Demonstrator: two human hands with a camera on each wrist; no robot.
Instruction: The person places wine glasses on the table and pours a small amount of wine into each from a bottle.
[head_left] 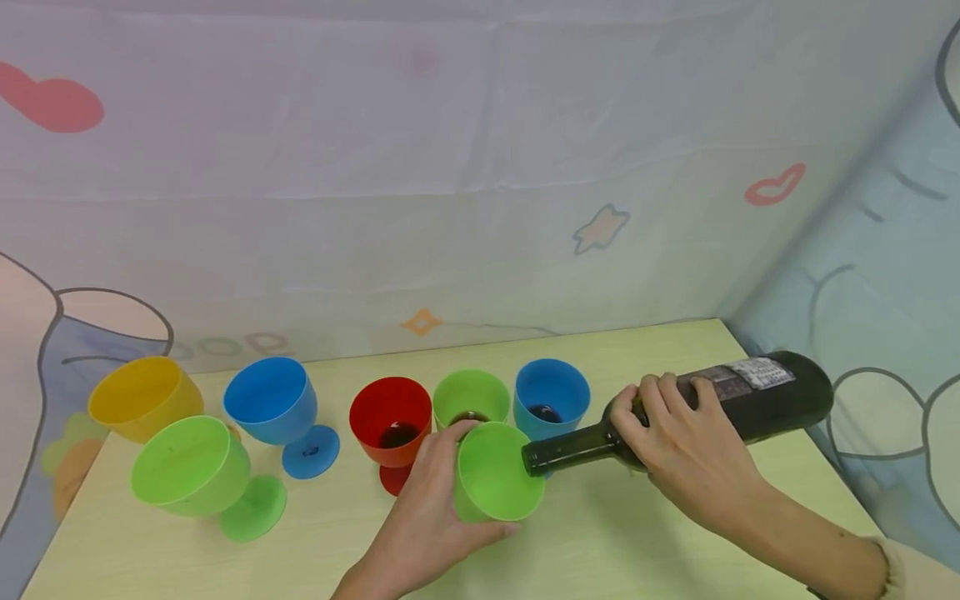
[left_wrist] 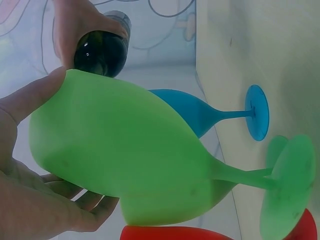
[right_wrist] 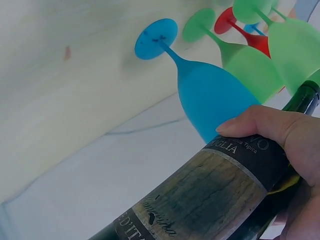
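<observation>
My left hand holds a green plastic goblet by its bowl, thumb on the near side and fingers on the far side. In the left wrist view, that goblet's stem and round foot show above the table. A dark wine bottle lies tilted in my right hand, which grips it near the shoulder. The bottle's mouth points left, at the right rim of the held goblet. No liquid shows inside this goblet. Its printed label faces the right wrist camera.
Behind the held goblet stand a red goblet, another green goblet and a blue goblet, each with dark liquid inside. Farther left on the pale table are yellow, blue and green goblets. A patterned cloth hangs behind.
</observation>
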